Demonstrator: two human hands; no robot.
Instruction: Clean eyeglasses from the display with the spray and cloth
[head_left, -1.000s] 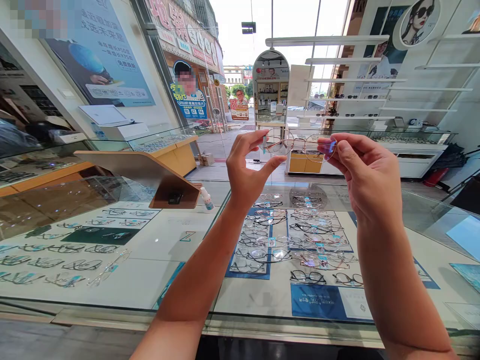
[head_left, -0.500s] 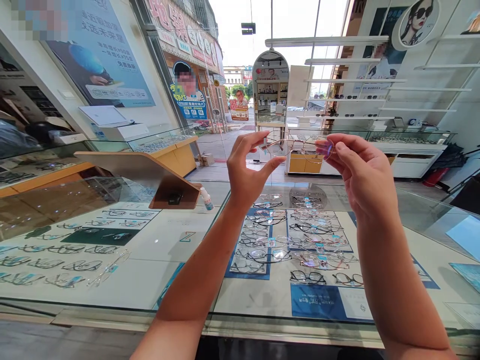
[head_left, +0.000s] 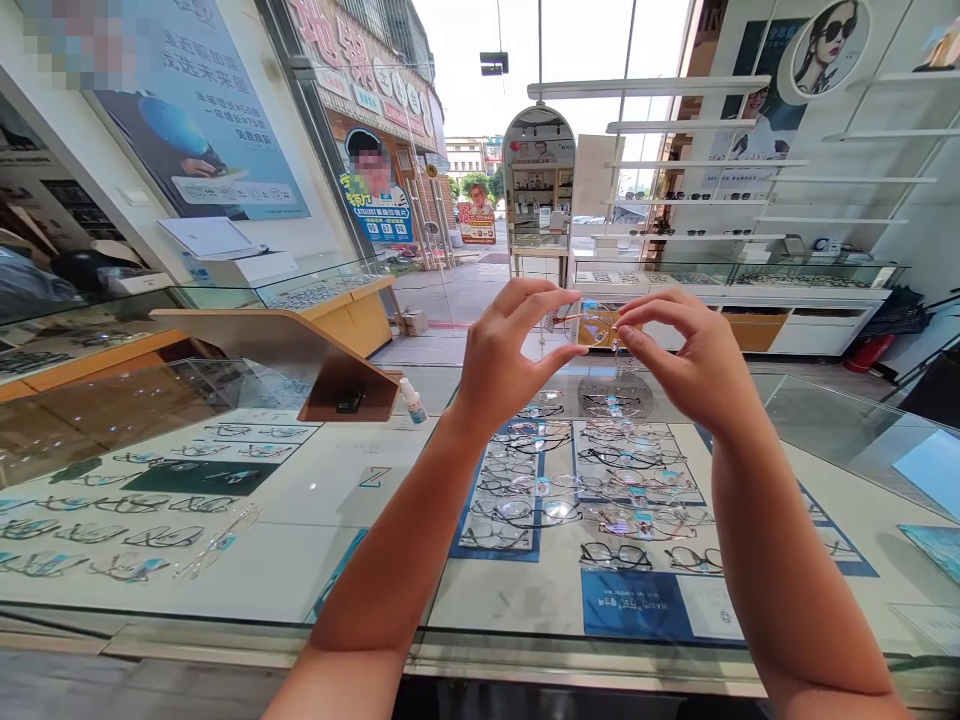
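Note:
A pair of thin-rimmed eyeglasses [head_left: 598, 318] is held up between my hands, above the glass counter. My left hand [head_left: 517, 345] has its fingertips at the upper rim and its thumb at the lower rim, curved around the near lens. With thumb and forefinger, my right hand [head_left: 679, 345] pinches the frame at its right side, around the bridge or far lens; the fingers hide that part. Below both hands, several pairs of display glasses [head_left: 615, 553] lie in rows under the glass.
A wooden-topped stand [head_left: 285, 345] and a small white spray bottle [head_left: 412, 400] are on the counter at left. More frames [head_left: 163, 536] lie in the left case. An arched mirror [head_left: 540, 180] stands ahead, and wall shelves [head_left: 705, 165] hang at right.
The eyeglasses have turned from broadside to a narrower, angled view. My right hand has moved left and slightly down, closer to my left hand, which has shifted a little right and down.

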